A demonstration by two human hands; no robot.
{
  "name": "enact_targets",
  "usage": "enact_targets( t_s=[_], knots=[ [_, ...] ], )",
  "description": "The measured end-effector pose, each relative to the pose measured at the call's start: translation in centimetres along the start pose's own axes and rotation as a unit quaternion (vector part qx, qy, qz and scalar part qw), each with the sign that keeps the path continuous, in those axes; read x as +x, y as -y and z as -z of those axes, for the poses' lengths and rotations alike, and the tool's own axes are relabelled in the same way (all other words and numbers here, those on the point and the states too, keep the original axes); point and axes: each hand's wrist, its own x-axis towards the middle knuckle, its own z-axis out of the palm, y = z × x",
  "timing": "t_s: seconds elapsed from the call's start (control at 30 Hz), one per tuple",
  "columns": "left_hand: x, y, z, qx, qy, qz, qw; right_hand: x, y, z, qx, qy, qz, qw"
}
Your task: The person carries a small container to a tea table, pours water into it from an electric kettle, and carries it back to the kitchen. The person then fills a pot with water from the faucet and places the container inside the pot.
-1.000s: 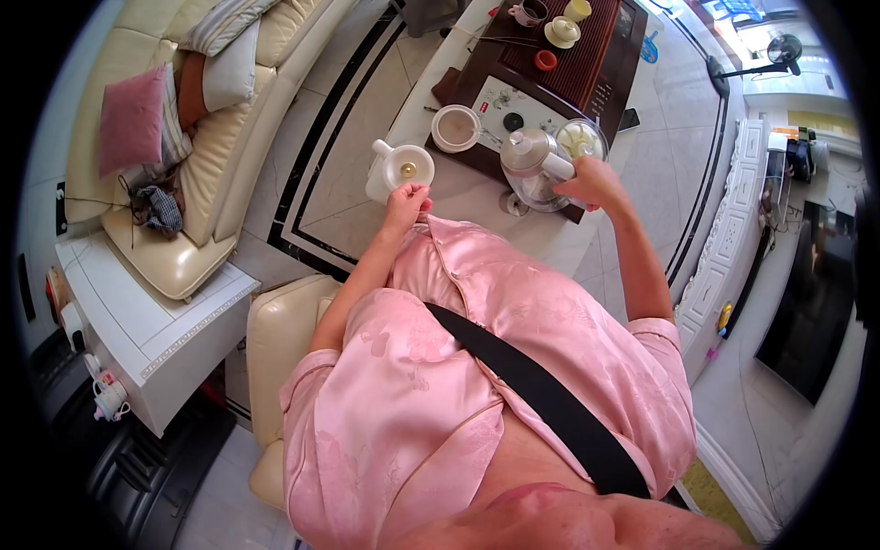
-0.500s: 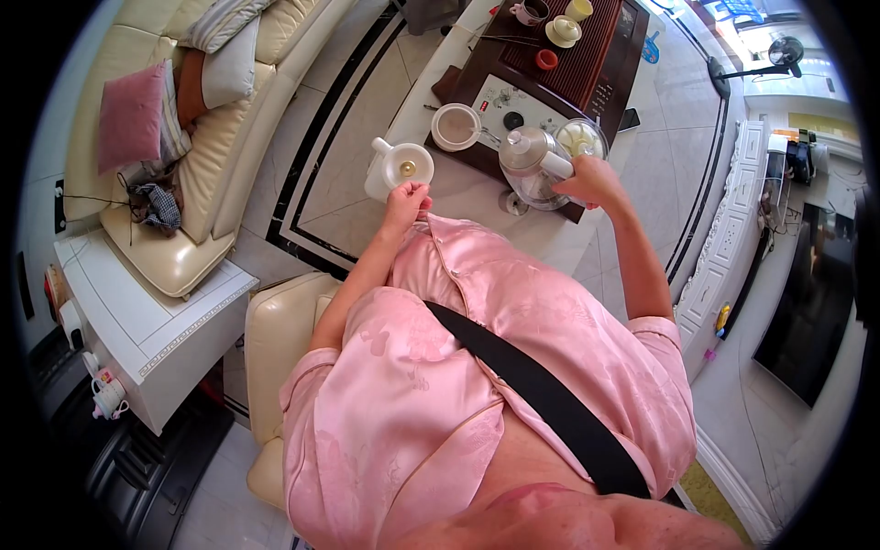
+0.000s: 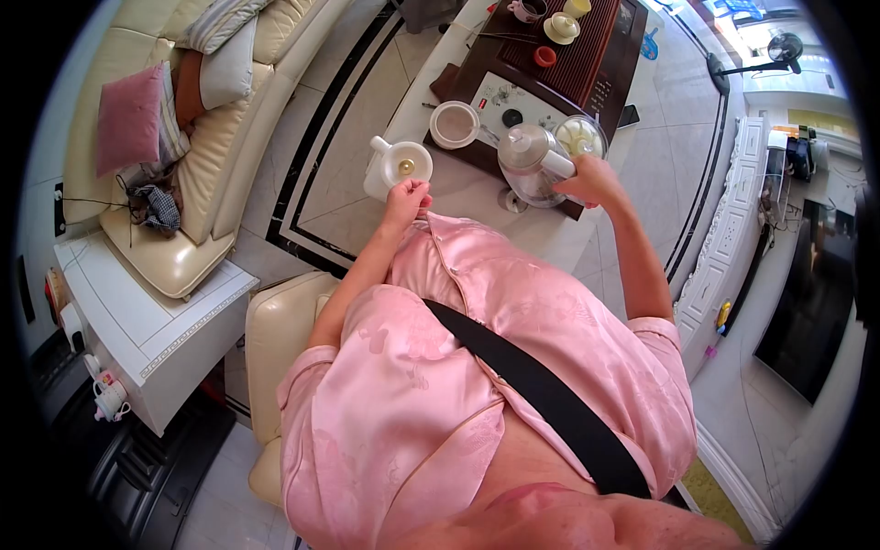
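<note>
My right hand (image 3: 591, 181) is closed round the white handle of a clear kettle (image 3: 529, 156) with a metallic-looking lid. To the kettle's left stands a round white cup (image 3: 455, 125) with a brownish inside or contents. My left hand (image 3: 408, 198) has its fingers pinched together at the near edge of a white pot (image 3: 417, 154) with a gold knob in its middle and a handle at the upper left. What those fingers hold is too small to tell. Behind the kettle is a glass bowl (image 3: 592, 126) with pale pieces inside.
A dark tea tray (image 3: 587, 69) bears a red cup (image 3: 544, 57), a lidded cup (image 3: 562, 27) and a yellow cup (image 3: 577, 7). A phone (image 3: 629, 116) lies at the table's right edge. A cream sofa (image 3: 247, 128) and a white side table (image 3: 151, 293) stand at the left.
A clear streak seen earlier between the kettle and the round white cup is no longer visible. The kettle has shifted very slightly; both hands keep their hold.
</note>
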Motion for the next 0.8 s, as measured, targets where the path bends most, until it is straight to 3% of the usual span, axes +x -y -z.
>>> enact_targets(
  t_s=[0.4, 0.8],
  knots=[
    [-0.9, -0.5, 0.3, 0.009, -0.003, 0.013, 1.000, 0.2, -1.8, -2.2, 0.184, -0.046, 0.003, 0.982],
    [-0.6, 0.3, 0.3, 0.010, -0.033, -0.026, 0.999, 0.2, -1.7, -2.0, 0.125, -0.048, 0.015, 0.991]
  ],
)
